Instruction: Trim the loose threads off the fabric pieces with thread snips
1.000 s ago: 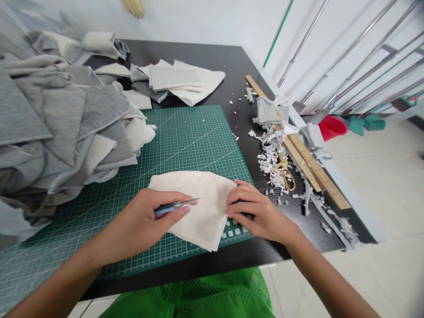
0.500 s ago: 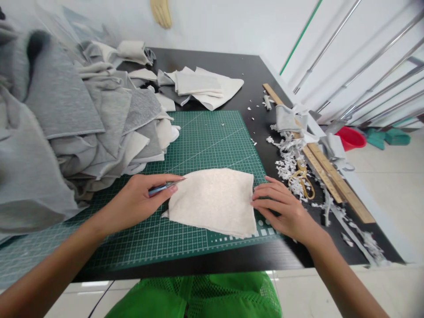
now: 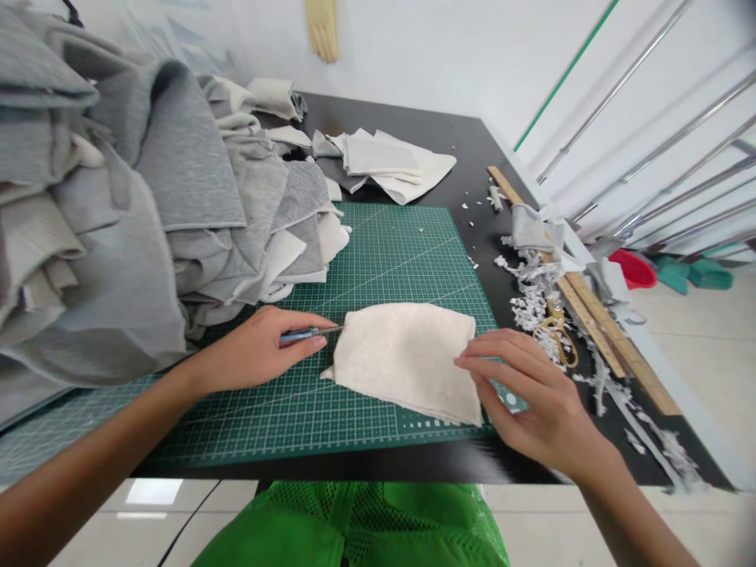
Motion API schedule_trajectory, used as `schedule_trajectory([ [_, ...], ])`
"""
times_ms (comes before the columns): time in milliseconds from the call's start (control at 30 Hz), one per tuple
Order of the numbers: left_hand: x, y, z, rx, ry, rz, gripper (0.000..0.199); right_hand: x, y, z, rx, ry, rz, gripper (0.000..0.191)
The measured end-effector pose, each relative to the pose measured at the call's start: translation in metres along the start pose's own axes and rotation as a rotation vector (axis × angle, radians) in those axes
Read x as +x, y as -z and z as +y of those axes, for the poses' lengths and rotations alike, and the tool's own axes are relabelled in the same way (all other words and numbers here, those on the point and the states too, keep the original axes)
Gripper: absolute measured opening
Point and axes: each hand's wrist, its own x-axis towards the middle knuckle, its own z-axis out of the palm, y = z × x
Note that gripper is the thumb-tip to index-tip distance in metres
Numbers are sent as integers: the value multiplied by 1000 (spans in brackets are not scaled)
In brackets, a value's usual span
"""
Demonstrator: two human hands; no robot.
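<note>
The left hand (image 3: 251, 354) closes narrowly around a small blue knife (image 3: 300, 336), its tip just beside a cream cloth piece (image 3: 405, 362) on the green cutting mat (image 3: 383, 260). The right hand (image 3: 543, 405) is loosely open and touches the cloth's edge. If the cloth slips under this light touch, the sharp tip may cut it wrongly or hurt a finger.

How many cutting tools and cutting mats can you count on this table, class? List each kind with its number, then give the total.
Blue-handled craft knife: 1
Gold-handled scissors: 1
Green cutting mat: 1
Total: 3
</note>
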Motion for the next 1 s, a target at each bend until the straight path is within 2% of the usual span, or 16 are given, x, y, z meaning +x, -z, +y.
schedule_trajectory([
  [100,0,-2,-9,-58,-6,-35,36,21,-14,-25,31,37,-117,38],
  [200,2,-5,-13,-148,-31,-44,35,45,-44,-43,13,137,-224,37],
  [333,4,-7,-14,-188,-59,-7,33,76,-84,-49,-111,223,-347,39],
  [467,3,-5,-18,-224,-65,62,35,91,-103,-48,-141,193,-395,21],
  [567,3,-4,-20,-245,-79,73,35,89,-107,-46,-108,163,-374,16],
  [667,2,-3,-18,-260,-90,68,34,83,-107,-43,-19,127,-300,18],
  [833,2,-3,-16,-270,-95,74,32,75,-105,-38,236,38,-153,15],
  [1000,1,-5,-16,-290,-103,63,31,73,-103,-34,483,-90,-67,14],
])
